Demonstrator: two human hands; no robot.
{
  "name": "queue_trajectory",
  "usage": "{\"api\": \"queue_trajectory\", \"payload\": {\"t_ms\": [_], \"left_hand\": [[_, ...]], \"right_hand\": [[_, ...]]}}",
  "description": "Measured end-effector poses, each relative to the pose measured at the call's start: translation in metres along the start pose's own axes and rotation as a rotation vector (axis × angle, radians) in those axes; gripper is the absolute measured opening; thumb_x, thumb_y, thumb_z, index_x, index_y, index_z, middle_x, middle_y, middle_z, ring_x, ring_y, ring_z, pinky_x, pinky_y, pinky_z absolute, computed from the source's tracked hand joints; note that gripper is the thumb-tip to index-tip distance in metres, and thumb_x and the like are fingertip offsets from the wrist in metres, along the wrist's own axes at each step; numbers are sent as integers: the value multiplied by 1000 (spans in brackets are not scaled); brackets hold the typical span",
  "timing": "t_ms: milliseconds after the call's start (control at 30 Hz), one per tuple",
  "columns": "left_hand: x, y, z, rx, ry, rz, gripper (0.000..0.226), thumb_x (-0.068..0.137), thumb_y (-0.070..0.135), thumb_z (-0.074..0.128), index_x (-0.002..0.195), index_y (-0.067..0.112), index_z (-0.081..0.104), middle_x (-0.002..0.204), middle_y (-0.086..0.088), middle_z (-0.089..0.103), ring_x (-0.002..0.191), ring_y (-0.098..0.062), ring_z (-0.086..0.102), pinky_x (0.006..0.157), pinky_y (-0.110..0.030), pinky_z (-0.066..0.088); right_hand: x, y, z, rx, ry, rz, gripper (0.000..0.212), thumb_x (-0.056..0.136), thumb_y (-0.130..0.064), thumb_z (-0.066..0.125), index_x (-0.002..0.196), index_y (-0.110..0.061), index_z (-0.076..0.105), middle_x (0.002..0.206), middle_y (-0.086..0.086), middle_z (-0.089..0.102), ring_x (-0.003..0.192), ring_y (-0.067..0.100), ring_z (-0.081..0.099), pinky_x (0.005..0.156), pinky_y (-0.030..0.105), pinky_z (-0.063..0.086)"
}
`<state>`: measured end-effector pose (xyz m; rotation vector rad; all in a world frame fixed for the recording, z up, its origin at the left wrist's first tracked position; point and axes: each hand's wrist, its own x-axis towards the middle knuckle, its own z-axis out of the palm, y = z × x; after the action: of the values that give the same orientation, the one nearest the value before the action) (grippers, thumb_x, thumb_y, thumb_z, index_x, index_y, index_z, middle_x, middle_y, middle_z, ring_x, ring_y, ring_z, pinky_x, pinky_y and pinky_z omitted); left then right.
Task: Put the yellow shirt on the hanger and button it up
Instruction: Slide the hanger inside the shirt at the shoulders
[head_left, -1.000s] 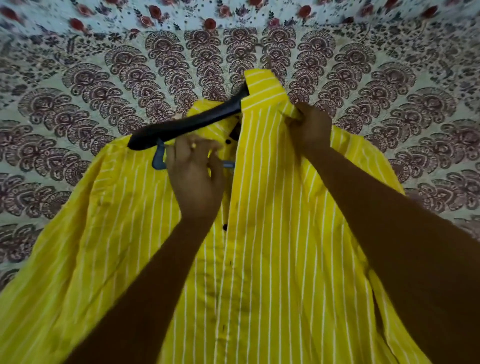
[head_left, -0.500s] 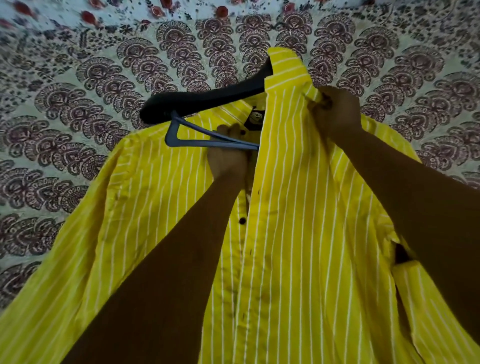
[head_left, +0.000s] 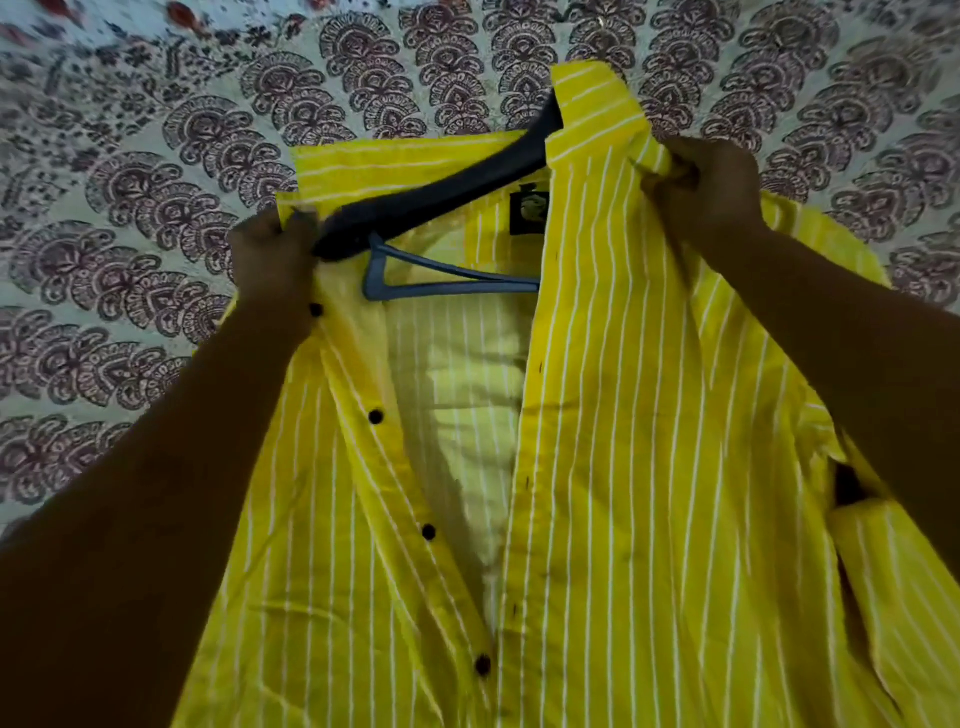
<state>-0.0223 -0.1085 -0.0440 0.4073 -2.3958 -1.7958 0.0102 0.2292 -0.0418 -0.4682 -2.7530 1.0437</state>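
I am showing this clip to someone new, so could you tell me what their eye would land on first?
The bright yellow shirt with white stripes fills the middle and lower frame, its front open and a row of black buttons unfastened. At the collar a black hanger sits partly inside it, while the left hand and right hand grip the fabric on either side. Behind lies a dark paisley-printed bedsheet.

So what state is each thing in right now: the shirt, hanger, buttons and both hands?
yellow shirt: front open, unbuttoned, lying on the patterned bedsheet.
hanger: partly inside the shirt, left end exposed.
buttons: all undone.
left hand: grips the left collar edge.
right hand: grips the right collar fabric.
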Motion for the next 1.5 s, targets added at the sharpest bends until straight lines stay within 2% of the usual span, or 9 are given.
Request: {"api": "queue_trajectory", "payload": {"t_ms": [100, 333, 467, 600, 667, 767, 967, 1300, 1500], "left_hand": [[7, 15, -11, 143, 49, 22, 36, 84, 27, 59, 51, 21, 45, 33, 9, 34, 42, -5, 25, 43, -23, 20], [14, 37, -7, 47, 10, 81, 29, 64, 48, 62, 46, 26, 58, 46, 8, 42, 61, -16, 36, 55, -31, 29], [7, 44, 22, 36, -108, 44, 35, 78, 31, 62, 46, 21, 53, 44, 9, 41, 52, -11, 35, 57, -30, 31], [-1, 51, 59, 120, -262, -39, 26, 83, 27, 59, 59, 17, 59, 64, -5, 59, 72, -22, 56, 78, -48, 52], [-6, 54, 76, 167, -312, -29, 20, 80, 31, 57, 77, 13, 64, 95, -22, 65, 88, -27, 62, 87, -50, 53], [-9, 50, 99, 320, -300, -4, 36, 91, 23, 51, 113, -5, 57, 121, -28, 58, 108, -37, 59, 92, -46, 50], [-15, 45, 127, 648, -232, 165, 34, 95, 26, 46, 123, 11, 57, 133, -12, 54, 126, -29, 46, 95, -31, 38], [-98, 13, 63, 575, -494, 341, 30, 88, 23, 54, 113, 13, 66, 120, -5, 66, 115, -18, 59, 94, -17, 34], [-205, -26, -10, 902, -566, 542, 35, 73, 39, 51, 95, 23, 72, 98, -9, 68, 94, -33, 64, 79, -43, 50]], "right_hand": [[-1, -2, -1, -13, 2, 0, 59, 67, -36, 53, 123, -16, 59, 105, 19, 68, 103, 34, 60, 88, 37, 44], [-4, -9, 3, -173, 48, -15, 51, 71, -40, 54, 115, -15, 63, 109, 20, 66, 106, 38, 58, 88, 43, 43], [-1, -14, 15, -251, 105, 55, 39, 82, -33, 57, 119, -19, 60, 116, 16, 63, 113, 36, 54, 97, 43, 37], [1, -21, 28, -239, 102, 102, 35, 82, -32, 57, 114, -17, 62, 115, 14, 64, 114, 35, 54, 98, 43, 38], [0, -25, 33, -212, 100, 126, 33, 81, -33, 58, 109, -16, 64, 113, 14, 65, 113, 34, 55, 94, 42, 39], [-2, -28, 42, -197, 99, 167, 33, 83, -33, 59, 112, -17, 63, 118, 13, 64, 116, 33, 53, 97, 39, 37], [-3, -21, 43, -262, 37, 134, 33, 85, -25, 58, 116, -15, 60, 122, 12, 62, 119, 32, 51, 101, 38, 33], [-127, -21, 49, -88, 67, -170, 49, 73, -22, 48, 118, -8, 55, 124, 19, 53, 116, 36, 48, 99, 37, 31], [-291, -20, 51, -197, -204, -219, 45, 79, -33, 57, 122, -20, 54, 134, 6, 51, 123, 28, 45, 103, 36, 31]]}}
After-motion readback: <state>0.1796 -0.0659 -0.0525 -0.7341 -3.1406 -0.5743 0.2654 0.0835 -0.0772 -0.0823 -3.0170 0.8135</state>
